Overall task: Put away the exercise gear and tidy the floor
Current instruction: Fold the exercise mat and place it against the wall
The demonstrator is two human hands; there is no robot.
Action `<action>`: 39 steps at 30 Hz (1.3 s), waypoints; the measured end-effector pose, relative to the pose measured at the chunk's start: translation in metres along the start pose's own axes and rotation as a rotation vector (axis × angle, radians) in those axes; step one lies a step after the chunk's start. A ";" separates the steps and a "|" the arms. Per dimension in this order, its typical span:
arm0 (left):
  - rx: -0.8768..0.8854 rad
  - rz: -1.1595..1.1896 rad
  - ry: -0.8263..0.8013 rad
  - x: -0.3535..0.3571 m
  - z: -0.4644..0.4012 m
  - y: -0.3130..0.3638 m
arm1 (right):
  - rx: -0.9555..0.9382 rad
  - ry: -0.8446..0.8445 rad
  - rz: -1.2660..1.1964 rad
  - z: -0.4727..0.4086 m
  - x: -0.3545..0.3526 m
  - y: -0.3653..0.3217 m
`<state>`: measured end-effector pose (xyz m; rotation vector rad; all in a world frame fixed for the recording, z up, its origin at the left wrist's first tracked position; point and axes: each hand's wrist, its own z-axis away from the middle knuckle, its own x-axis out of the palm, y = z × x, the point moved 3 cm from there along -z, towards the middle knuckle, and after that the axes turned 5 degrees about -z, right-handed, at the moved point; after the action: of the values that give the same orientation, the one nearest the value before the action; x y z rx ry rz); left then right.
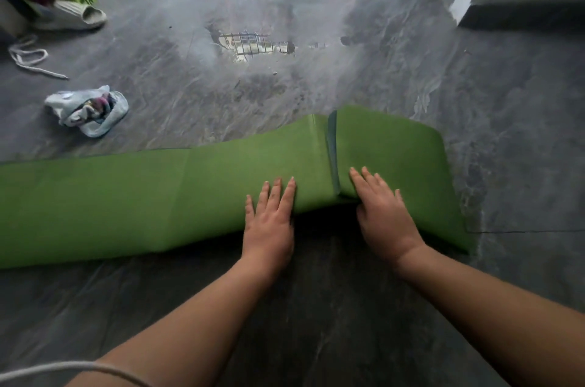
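Left hand (pixel 269 222) and right hand (pixel 384 215) pressing flat, fingers straight (gripping nothing), on green mat (pixel 126 196), lying across grey floor (pixel 316 70)

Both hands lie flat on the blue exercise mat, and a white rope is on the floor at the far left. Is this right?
Not quite: the head view shows the mat is green, not blue. Left hand and right hand lie flat on it; the white rope is far left.

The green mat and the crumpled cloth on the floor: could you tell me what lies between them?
In the head view, only bare grey floor separates the mat from the cloth.
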<state>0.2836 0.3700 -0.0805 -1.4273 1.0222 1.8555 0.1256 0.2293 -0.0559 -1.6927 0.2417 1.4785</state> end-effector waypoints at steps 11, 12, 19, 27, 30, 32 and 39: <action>0.057 0.706 0.228 -0.063 -0.022 0.085 | -0.068 0.394 -0.604 -0.004 -0.071 -0.011; 0.079 0.785 0.230 -0.067 -0.024 0.092 | -0.065 0.407 -0.658 -0.003 -0.077 -0.016; 0.185 1.253 0.246 -0.083 -0.019 0.129 | -0.058 0.439 -0.883 0.007 -0.095 -0.041; 0.169 1.227 0.252 -0.057 -0.006 0.125 | -0.057 0.337 -1.033 0.013 -0.061 -0.032; 0.138 1.192 0.319 -0.072 -0.008 0.110 | -0.079 0.325 -1.016 0.012 -0.054 -0.044; 0.109 1.180 0.352 -0.091 -0.012 0.093 | -0.095 0.311 -0.991 0.008 -0.051 -0.058; 0.031 1.208 0.095 -0.161 -0.018 -0.001 | -0.236 0.281 -0.903 -0.018 -0.028 -0.141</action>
<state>0.3364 0.3565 0.0720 -0.8773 2.2609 2.4901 0.2203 0.2937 0.0328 -1.8245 -0.5175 0.6108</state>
